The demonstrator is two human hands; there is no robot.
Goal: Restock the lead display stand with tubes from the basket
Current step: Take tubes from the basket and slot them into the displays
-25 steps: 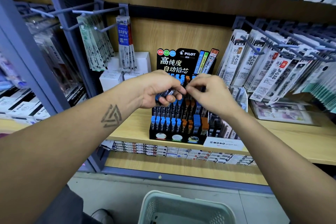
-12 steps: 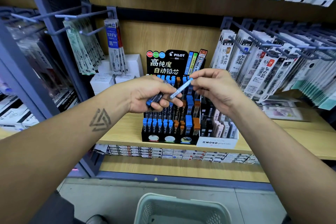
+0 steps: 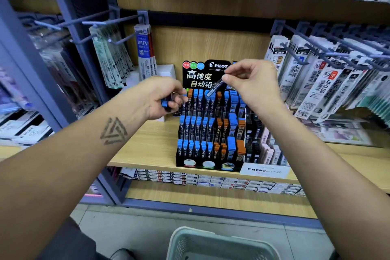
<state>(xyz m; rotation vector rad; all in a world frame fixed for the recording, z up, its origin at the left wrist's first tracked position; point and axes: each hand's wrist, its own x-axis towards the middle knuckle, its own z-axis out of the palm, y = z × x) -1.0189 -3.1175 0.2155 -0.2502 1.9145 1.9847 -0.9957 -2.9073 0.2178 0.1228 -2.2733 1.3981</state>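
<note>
Tube pinched by right hand above stand | left hand clutching tubes

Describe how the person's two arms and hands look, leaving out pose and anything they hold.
Both forearms are bare, with no sleeves, gloves, watch or rings visible. The left forearm bears a dark tattoo of interlocking triangles, below the left hand. The right hand and its forearm show no markings.
</note>
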